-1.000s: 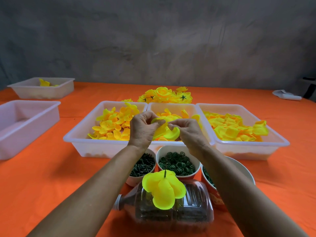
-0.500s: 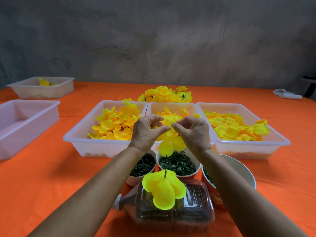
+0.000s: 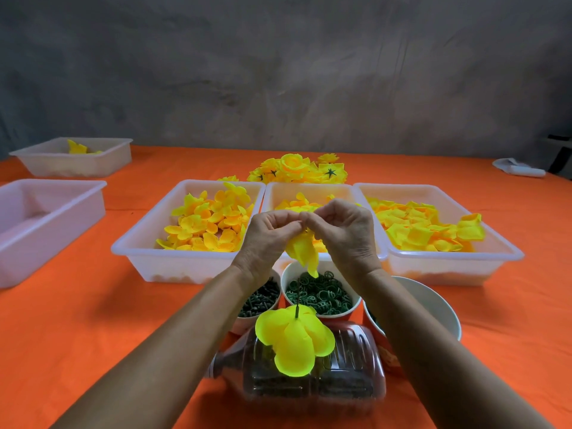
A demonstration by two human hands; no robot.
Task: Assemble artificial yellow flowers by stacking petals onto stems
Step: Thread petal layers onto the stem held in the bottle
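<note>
Pinched between both sets of fingers (image 3: 291,226) – soft yellow fabric petal (image 3: 305,252), hanging down. Directly below, nearer – thin dark-green upright stem (image 3: 297,300), axis vertical; both hands equally near.

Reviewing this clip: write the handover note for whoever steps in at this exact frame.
Left hand and right hand: both pinch one yellow fabric petal piece above the paper cup of green plastic rings.
Done: a bright yellow petal layer sits on the thin green stem standing at the clear plastic bottle; finished yellow flowers are piled behind the trays.
Left: thread the held piece onto the stem, then add further layers.
</note>
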